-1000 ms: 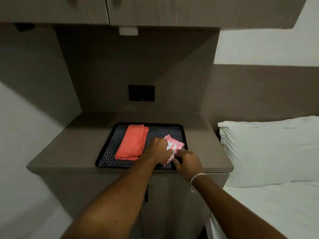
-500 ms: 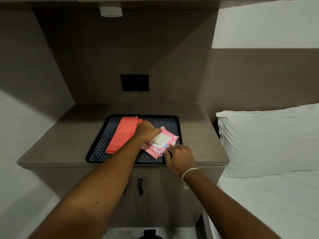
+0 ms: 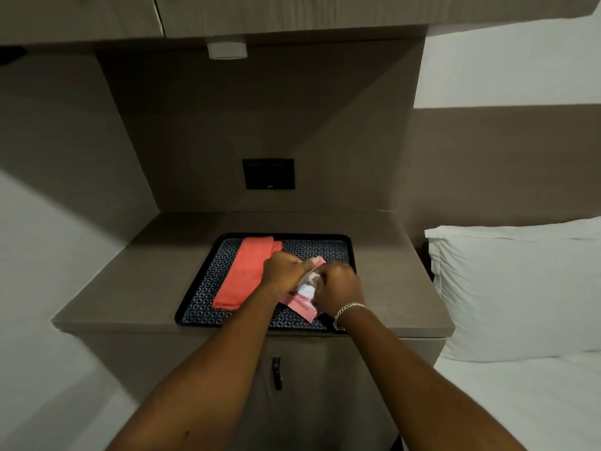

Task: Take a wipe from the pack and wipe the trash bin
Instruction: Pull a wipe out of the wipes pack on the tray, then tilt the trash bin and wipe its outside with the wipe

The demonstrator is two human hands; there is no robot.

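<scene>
A pink pack of wipes [image 3: 302, 303] is held just above a black patterned tray [image 3: 348, 252] on the bedside cabinet. My left hand [image 3: 282, 274] grips the pack's left side. My right hand [image 3: 338, 289] is closed on the pack's right side, at its white lid area [image 3: 307, 288]. Whether a wipe is pulled out I cannot tell. No trash bin is in view.
A folded orange cloth [image 3: 245, 271] lies on the tray's left half. The cabinet top [image 3: 136, 281] sits in a niche with a black wall panel [image 3: 268, 173] behind and cupboards overhead. A door handle [image 3: 276, 372] is below. A bed with a white pillow [image 3: 520, 288] stands to the right.
My right hand has moved from the tray's front edge up onto the pack. The pack has turned and lifted between both hands. The camera has tilted upward a little.
</scene>
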